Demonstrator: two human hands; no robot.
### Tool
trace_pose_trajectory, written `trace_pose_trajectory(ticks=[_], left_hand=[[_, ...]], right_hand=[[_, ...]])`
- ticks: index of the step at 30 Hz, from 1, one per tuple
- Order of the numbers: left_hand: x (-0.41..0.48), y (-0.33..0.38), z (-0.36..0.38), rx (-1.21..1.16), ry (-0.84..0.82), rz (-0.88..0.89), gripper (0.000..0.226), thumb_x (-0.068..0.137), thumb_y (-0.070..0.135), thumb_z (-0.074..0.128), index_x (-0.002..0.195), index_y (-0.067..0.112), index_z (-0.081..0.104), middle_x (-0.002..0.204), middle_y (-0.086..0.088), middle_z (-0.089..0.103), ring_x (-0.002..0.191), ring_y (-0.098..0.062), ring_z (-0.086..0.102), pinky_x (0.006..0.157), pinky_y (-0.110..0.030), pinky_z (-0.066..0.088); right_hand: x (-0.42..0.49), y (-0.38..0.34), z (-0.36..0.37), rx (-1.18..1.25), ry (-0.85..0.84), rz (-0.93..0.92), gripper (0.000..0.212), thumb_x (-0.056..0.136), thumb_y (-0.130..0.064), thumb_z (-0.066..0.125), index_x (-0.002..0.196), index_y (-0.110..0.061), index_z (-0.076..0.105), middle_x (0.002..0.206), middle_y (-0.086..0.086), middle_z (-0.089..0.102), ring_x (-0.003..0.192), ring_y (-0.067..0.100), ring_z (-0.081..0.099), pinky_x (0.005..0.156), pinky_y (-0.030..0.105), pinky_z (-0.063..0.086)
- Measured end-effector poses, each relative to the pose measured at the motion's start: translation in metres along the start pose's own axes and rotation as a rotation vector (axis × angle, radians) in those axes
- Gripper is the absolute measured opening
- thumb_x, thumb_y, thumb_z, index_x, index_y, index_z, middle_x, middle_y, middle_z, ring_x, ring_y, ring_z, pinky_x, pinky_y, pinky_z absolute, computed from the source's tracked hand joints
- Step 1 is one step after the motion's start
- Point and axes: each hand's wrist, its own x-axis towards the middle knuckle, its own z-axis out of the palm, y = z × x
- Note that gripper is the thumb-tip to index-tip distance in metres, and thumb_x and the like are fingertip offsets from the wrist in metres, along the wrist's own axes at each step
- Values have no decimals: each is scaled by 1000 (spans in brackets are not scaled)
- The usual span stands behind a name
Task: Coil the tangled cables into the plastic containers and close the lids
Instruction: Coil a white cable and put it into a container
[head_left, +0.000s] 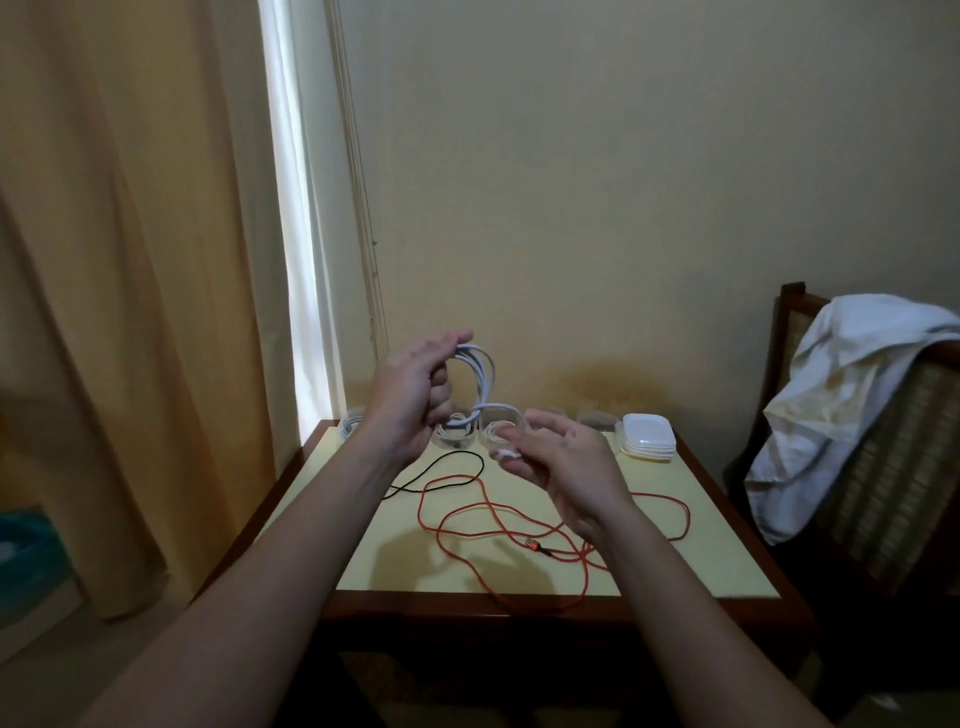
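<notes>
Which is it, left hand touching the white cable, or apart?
Touching. The head view shows the left hand with its fingers curled round the looped white cable, held above the table.

Home room here: curtain (130, 260) left of the left hand (410, 400), cloth-draped wooden chair (878, 499) beyond the right hand (566, 462).

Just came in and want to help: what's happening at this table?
A person is coiling a white cable: the left hand grips the loops above the table, the right hand is at its loose end, grip unclear. An orange cable and a black cable lie uncoiled on the table. Clear containers line the far edge beside a stack of lids.
</notes>
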Motion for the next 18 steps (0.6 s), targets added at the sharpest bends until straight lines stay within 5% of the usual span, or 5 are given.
trace_pose_trajectory(ticks=[5, 7, 12, 16, 18], left_hand=[[6, 19, -14, -139, -2, 10, 19, 103, 20, 51, 107, 9, 66, 47, 11, 21, 33, -1, 17, 31, -16, 12], [4, 16, -11, -206, -18, -43, 19, 104, 19, 49, 106, 10, 65, 45, 11, 20, 32, -2, 16, 32, -17, 10], [0, -1, 6, -539, -33, -176, 21, 104, 17, 45, 100, 12, 65, 44, 8, 20, 41, -9, 5, 36, -18, 10], [-1, -14, 16, -494, 35, -182, 20, 105, 23, 47, 101, 15, 65, 43, 6, 25, 41, -6, 32, 48, -21, 25], [0, -20, 20, -386, 97, -149, 21, 105, 25, 48, 103, 16, 66, 42, 7, 28, 55, -8, 47, 61, -25, 32]], right_hand=[[-3, 5, -51, -676, 105, -268, 10, 96, -16, 67, 105, -18, 71, 93, -2, 79, 77, 16, 76, 77, 41, 64], [-2, 8, -62, -843, 145, -315, 15, 96, -16, 68, 94, -30, 71, 89, -4, 79, 77, 8, 75, 73, 37, 63], [6, 30, -55, -1033, 270, -397, 7, 87, -22, 80, 90, -28, 80, 112, -8, 76, 105, 9, 68, 100, 36, 51], [10, 37, -37, -989, 287, -380, 10, 88, -22, 79, 97, -24, 82, 80, -10, 77, 75, 5, 69, 76, 29, 57], [9, 37, -20, -569, 304, -223, 9, 90, -16, 77, 98, -18, 81, 81, -1, 79, 80, 15, 75, 83, 35, 62]])
